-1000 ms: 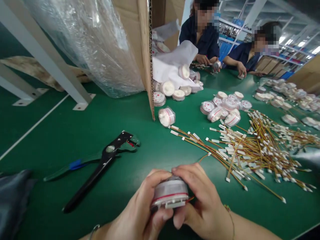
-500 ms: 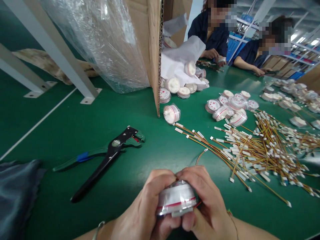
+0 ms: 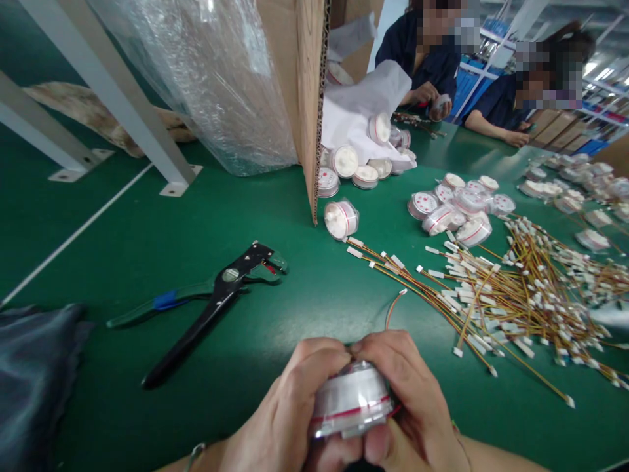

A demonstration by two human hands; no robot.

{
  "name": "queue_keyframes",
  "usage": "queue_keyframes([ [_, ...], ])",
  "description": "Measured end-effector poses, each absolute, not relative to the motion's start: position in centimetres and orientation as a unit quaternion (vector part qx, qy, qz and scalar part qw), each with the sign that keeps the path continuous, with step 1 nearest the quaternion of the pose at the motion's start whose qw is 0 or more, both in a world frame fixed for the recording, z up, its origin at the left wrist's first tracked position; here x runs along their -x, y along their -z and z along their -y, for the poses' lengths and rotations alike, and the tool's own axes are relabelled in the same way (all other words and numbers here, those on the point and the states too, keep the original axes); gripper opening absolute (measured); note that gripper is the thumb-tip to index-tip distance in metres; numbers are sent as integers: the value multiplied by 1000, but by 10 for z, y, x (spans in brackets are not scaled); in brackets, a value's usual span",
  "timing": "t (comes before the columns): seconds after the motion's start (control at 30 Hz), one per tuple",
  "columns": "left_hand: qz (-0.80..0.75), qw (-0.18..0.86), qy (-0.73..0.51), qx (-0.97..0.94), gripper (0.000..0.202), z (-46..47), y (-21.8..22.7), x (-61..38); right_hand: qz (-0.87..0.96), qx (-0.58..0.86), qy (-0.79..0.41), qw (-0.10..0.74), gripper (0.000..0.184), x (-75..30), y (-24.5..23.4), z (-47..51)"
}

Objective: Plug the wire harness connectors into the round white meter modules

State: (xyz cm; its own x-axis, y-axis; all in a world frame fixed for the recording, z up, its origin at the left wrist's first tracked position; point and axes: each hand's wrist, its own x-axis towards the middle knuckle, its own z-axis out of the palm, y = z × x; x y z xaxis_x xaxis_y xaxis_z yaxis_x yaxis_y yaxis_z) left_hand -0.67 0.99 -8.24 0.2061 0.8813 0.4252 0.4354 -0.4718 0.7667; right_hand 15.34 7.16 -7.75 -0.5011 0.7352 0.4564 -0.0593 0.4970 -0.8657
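Note:
Between my two hands is a round clear plastic case (image 3: 351,400) with a white band and a red line around its side. My left hand (image 3: 289,400) wraps its left side, with the thumb and fingers closed on it. My right hand (image 3: 410,393) grips the right side, its fingertips meeting the left ones at the top edge. A thin wire (image 3: 392,309) with a small white connector sticks up behind my right hand. What my fingertips pinch at the far edge is hidden.
A wire stripper (image 3: 221,295) lies at the left, near a dark cloth (image 3: 37,380). Wire leads with white connectors (image 3: 521,288) are heaped at the right. Behind them sit more round cases (image 3: 457,203). A cardboard box (image 3: 309,105) stands upright ahead; two co-workers (image 3: 417,59) sit beyond.
The view has shifted slightly. Both hands still hold the round case, now turned a little, with my right thumb moved slightly beneath its near edge.

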Motion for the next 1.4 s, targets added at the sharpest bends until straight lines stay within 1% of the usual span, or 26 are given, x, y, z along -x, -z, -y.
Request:
queue_keyframes([
  [0.2,-452,271,-448,-722,47,-7,85,6,743,232,-452,435,42,-153,76,-71],
  [0.3,-448,257,-452,-727,47,-10,87,6,746,232,-450,433,42,-152,75,-72],
  [0.57,-393,238,-479,-748,54,-19,96,10,824,168,-383,383,51,-158,74,-88],
  [0.67,-385,237,-485,-749,59,-20,96,11,831,145,-385,374,59,-160,76,-90],
  [0.77,-379,248,-487,-747,62,-22,94,12,825,154,-391,378,66,-160,81,-90],
  [0.87,-358,261,-478,-758,67,-23,94,12,812,195,-395,383,69,-160,82,-87],
  [0.93,-369,256,-470,-760,75,-22,94,10,808,212,-394,384,67,-160,82,-85],
  [1.0,-391,235,-459,-762,79,-21,92,8,807,215,-390,388,59,-159,81,-83],
  [1.07,-400,213,-453,-768,76,-20,89,6,806,208,-382,401,51,-157,81,-80],
  [1.13,-401,197,-452,-772,68,-17,86,4,805,199,-369,419,45,-155,81,-78],
  [1.23,-408,178,-463,-767,62,-13,86,2,796,210,-358,441,43,-153,81,-75],
  [1.4,-419,184,-466,-757,64,-8,93,2,788,217,-336,467,43,-151,78,-73],
])
